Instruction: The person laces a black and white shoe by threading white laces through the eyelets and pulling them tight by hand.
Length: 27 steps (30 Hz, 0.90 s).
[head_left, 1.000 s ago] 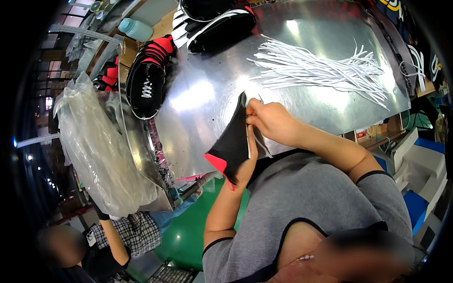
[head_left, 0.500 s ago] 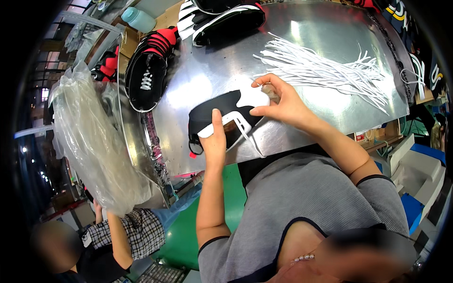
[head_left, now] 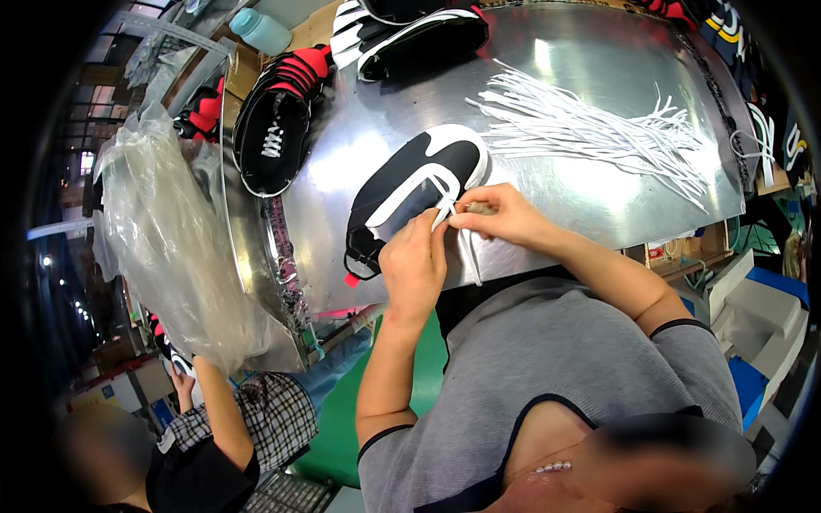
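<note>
At the near edge of the shiny metal tabletop (head_left: 599, 197), a black shoe with white trim (head_left: 410, 192) lies on its side, opening turned toward the person so the eyelets face the hands. Left hand (head_left: 413, 269): fingers closed, pinching the white lace (head_left: 466, 248) against the shoe's throat, which steadies the upper. Right hand (head_left: 496, 215): fingertips pinched narrow on the lace end just beside the left; loose lace tails hang over the tabletop edge. Bundle of white laces (head_left: 590, 128) spread behind the shoe, within reach of the right hand. Black-and-red shoe (head_left: 278, 128) and black-and-white shoes (head_left: 410, 30) are set at the far left, apart from the work. Clear plastic bag (head_left: 171, 248) hangs off the left side; another person's arm (head_left: 227, 419) reaches below it.
</note>
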Tool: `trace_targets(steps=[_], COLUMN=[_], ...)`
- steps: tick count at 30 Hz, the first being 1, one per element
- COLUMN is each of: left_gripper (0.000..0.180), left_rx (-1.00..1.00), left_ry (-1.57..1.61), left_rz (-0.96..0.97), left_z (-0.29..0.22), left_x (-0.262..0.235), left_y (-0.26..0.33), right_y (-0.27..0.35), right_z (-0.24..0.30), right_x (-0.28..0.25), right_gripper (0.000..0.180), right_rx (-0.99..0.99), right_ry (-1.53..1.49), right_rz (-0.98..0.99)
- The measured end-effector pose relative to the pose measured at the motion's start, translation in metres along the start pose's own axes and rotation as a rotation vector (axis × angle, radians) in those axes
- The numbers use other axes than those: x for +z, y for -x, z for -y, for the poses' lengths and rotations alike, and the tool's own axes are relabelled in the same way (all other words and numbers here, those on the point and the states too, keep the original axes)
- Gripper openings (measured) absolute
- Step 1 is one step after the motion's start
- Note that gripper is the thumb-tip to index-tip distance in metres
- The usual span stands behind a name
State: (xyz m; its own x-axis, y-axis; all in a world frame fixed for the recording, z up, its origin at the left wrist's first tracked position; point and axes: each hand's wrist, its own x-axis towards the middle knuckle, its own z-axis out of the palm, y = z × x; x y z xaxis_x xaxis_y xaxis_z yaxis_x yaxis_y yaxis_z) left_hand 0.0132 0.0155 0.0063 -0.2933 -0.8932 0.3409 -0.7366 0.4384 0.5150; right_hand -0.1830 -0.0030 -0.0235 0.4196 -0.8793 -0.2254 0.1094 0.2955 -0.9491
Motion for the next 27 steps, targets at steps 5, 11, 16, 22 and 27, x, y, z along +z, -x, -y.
trace_targets(steps=[5,11,16,22,27], left_gripper=[0.017,0.026,0.024,0.028,0.027], left_rx=[0.010,-0.191,-0.091,-0.201,-0.083], left_ry=[-0.058,0.204,0.032,0.166,-0.020], left_rz=[-0.049,-0.205,0.265,0.392,0.323], left_z=[-0.009,0.002,-0.007,-0.002,-0.018], left_x=[-0.028,-0.080,-0.018,-0.011,-0.010], left_y=[-0.020,-0.055,-0.031,-0.021,-0.038], right_y=[0.019,0.096,0.067,0.005,-0.024], right_z=[0.000,-0.002,0.016,0.026,0.019], right_x=[0.001,-0.033,-0.037,-0.022,-0.019], right_gripper=[0.027,0.020,0.020,0.015,0.014], right_rx=[-0.020,-0.014,-0.061,-0.266,-0.313], right_ry=[0.050,0.602,0.238,0.163,0.050], right_rz=[0.187,0.363,-0.095,-0.250,-0.259])
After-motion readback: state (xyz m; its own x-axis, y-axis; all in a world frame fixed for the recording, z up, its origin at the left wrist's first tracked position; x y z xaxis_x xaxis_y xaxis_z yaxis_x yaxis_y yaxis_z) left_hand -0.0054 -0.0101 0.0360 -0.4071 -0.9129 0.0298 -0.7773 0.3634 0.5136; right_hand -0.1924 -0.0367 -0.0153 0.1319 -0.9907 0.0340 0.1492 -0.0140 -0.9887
